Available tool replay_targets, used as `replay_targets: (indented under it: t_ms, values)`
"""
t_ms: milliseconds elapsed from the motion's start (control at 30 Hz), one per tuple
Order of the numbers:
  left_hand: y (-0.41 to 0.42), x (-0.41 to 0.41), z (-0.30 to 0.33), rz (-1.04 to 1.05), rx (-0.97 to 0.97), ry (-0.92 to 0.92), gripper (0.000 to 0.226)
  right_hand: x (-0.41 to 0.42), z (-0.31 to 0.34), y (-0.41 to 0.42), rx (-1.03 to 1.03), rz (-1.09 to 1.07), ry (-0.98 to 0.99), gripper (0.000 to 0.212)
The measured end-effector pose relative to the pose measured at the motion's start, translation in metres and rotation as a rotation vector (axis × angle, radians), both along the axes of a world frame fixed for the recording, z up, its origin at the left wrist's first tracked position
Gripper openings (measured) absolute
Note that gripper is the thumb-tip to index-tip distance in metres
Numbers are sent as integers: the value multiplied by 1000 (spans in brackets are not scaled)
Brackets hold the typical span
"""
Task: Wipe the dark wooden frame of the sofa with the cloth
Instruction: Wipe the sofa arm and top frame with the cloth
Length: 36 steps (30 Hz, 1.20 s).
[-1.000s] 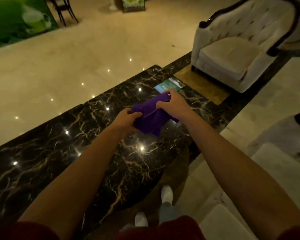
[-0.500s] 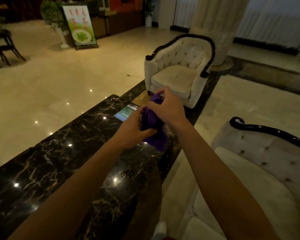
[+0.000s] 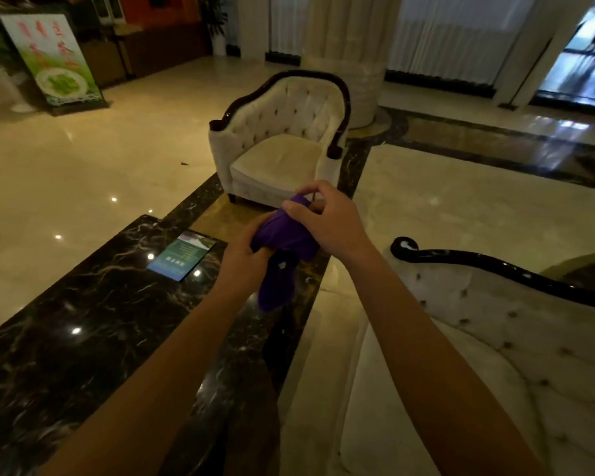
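- The cloth [image 3: 284, 249], purple and bunched, sits at the centre of the frame, gripped between both hands above the edge of a dark marble table [image 3: 93, 324].
- The left hand [image 3: 244, 261] clenches the lower left part of the bundle, its fingers wrapped around the fabric from below.
- The right hand [image 3: 327, 221] grasps the upper right of the bundle; thumb and forefinger pinch a raised fold at the top.
- A loose tail of cloth hangs down below the two hands, free of either grip.
- The sofa [image 3: 495, 355], pale and button-tufted, fills the lower right of the frame. Its frame [image 3: 502, 274], a glossy dark rail ending in a curl, runs along the top of the backrest at right centre, well apart from the cloth and untouched.
- An armchair [image 3: 282, 142] of the same pale tufting with a dark rim stands at upper centre, beyond the hands.
- A card [image 3: 182, 255] with blue-green print lies flat on the table, left of the hands.
- A sign [image 3: 54, 63] with green pictures stands on the floor at upper left.
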<state>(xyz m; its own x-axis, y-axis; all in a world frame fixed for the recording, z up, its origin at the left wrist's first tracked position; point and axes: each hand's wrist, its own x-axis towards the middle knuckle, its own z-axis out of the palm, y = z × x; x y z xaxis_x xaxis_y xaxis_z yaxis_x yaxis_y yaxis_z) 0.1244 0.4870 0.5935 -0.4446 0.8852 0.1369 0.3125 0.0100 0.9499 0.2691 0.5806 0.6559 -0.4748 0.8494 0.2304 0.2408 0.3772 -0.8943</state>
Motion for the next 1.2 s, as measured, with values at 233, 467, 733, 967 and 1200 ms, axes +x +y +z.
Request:
replay_targets:
  t_ms: [233, 467, 733, 967, 1200]
  values:
    - [94, 31, -11, -162, -65, -304, 47, 65, -46, 75, -181, -341, 123, 41]
    - [196, 70, -34, -436, -130, -518, 43, 103, -97, 118, -765, -220, 325, 56]
    - [290, 32, -54, -623, -248, -44, 40, 73, -119, 175, -589, -476, 138, 30]
    - [355, 25, -60, -668, -256, -33, 47, 64, -123, 237, -842, -615, 289, 29]
    - [403, 91, -80, -695, -250, 31, 41, 90, -162, 302, -774, -591, 456, 84]
